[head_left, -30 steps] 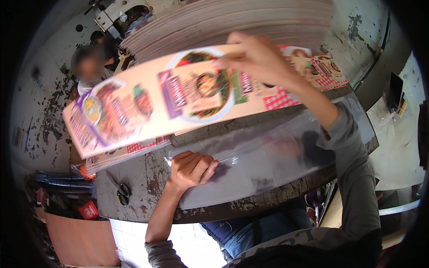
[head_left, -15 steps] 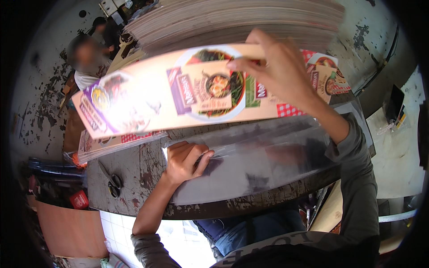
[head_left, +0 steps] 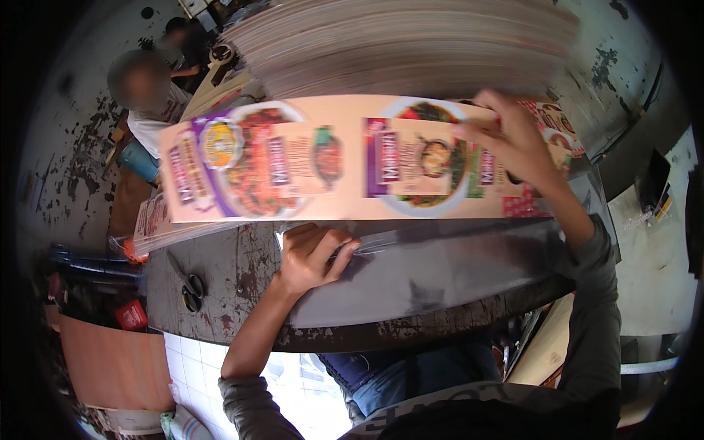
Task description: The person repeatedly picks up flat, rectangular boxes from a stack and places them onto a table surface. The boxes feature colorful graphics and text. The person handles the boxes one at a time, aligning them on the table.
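My right hand grips the upper right part of a long printed cardboard strip, thumb on its front face. The strip is peach-coloured with pictures of bowls of food, and it is held up over the table, slightly blurred. Below it, a long clear plastic sleeve lies flat along the table's near edge. My left hand pinches the sleeve's upper left end, fingers curled closed. The strip covers part of the table behind it.
Black-handled scissors lie on the worn dark table to the left. A stack of similar printed strips shows at the table's left end. Behind stands a tall pile of flat boards. Two people are at the far left, one in a white shirt.
My right hand has moved right and slightly down with the printed strip, which now hangs more level and faces me more squarely. My left hand still pinches the sleeve in about the same place.
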`<action>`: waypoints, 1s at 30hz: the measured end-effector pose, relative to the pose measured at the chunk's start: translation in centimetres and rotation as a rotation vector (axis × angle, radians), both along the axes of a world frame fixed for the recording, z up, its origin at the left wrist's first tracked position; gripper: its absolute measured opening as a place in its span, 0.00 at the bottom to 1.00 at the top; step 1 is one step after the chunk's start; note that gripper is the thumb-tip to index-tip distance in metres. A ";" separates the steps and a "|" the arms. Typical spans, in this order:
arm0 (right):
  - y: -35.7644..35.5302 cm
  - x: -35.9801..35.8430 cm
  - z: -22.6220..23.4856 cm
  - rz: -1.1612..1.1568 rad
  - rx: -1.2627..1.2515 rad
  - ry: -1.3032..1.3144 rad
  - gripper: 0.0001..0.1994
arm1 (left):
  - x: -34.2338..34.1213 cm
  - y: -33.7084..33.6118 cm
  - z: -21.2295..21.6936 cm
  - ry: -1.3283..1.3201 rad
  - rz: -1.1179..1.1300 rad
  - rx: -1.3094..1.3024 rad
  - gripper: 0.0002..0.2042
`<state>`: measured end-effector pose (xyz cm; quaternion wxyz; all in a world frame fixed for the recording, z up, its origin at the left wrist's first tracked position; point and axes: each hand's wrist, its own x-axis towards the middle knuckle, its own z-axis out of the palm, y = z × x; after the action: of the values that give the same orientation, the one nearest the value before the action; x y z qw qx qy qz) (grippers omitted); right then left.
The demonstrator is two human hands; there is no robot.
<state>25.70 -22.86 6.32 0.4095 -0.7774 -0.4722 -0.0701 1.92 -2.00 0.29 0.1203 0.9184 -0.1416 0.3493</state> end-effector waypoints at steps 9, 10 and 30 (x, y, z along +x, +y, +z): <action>-8.4 4.7 -2.1 -0.135 -0.094 -0.012 0.15 | 0.6 0.3 1.2 0.239 0.218 0.126 0.09; -8.5 4.6 -2.0 -0.128 -0.094 -0.016 0.15 | 0.3 0.5 1.6 0.280 0.253 0.132 0.11; -8.1 5.9 -3.4 -0.310 0.052 -0.057 0.15 | -3.1 8.0 3.8 1.037 0.228 -0.906 0.13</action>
<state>31.59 -30.95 2.89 0.4002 -0.8278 -0.3560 -0.1667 -1.14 6.04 4.08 0.5060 0.8352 0.1911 -0.0993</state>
